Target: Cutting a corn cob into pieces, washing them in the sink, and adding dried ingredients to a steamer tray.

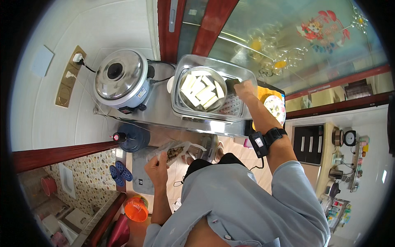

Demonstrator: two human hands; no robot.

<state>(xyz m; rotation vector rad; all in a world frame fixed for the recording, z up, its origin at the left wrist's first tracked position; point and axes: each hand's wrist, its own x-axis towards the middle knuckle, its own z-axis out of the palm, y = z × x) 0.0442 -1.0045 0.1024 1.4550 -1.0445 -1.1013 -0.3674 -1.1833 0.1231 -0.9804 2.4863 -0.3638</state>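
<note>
My left hand (157,171) grips a clear plastic bag (188,146) in front of the counter. Small brown lumps (174,153), too small to identify, show inside the bag. Over on the counter, my right hand (246,89) reaches into a clear rectangular steamer box (213,59). Its fingers are on a dark, blurred item (231,85) above the perforated tray (233,106). Beside that item, a round metal dish (182,100) holds pale cut vegetable strips (200,92). The far end of the dark item is partly hidden by the dish.
An electric cooker (123,81) with a metal lid stands left of the box on the steel counter (160,106). Cords run to the wall socket panel (70,80). A floral plate (274,108) sits at the right. Below are a blue water bottle (135,137) and an orange bucket (136,210).
</note>
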